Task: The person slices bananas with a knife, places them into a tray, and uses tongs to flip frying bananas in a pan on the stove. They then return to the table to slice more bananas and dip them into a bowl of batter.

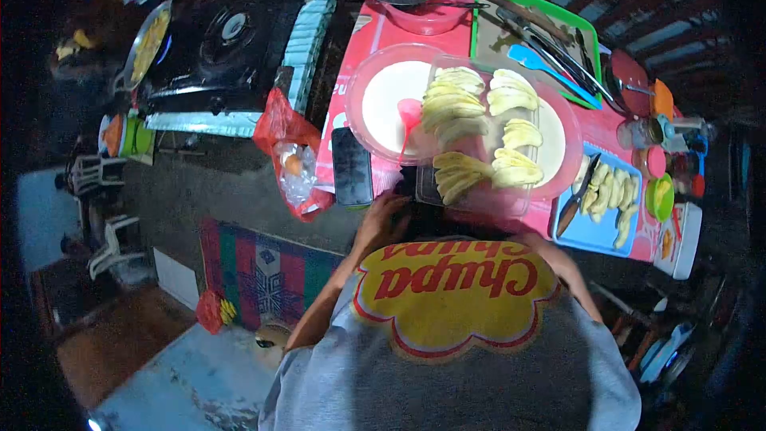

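Note:
My left hand (387,217) is at the table's near edge, below a dark phone (352,166); its partly shadowed fingers look loosely extended, with nothing seen in them. Of my right arm the forearm (568,267) shows, while the hand is almost wholly hidden beyond my shirt near the table edge. Ahead of me, a clear plastic tray (501,204) carries several fanned, sliced bananas (453,104). It overlaps a pink-rimmed basin of pale batter (391,100), where a pink ladle (409,114) rests. More pale liquid (552,132) shows on the tray's right.
A blue tray (590,235) holds peeled bananas (610,191) and a knife (576,206). Behind are a green-rimmed tray (542,8) with utensils and a blue spatula (538,62). Left, a pan of frying food (149,44) sits on the stove (215,52); a red bag (279,124) hangs at the table's side.

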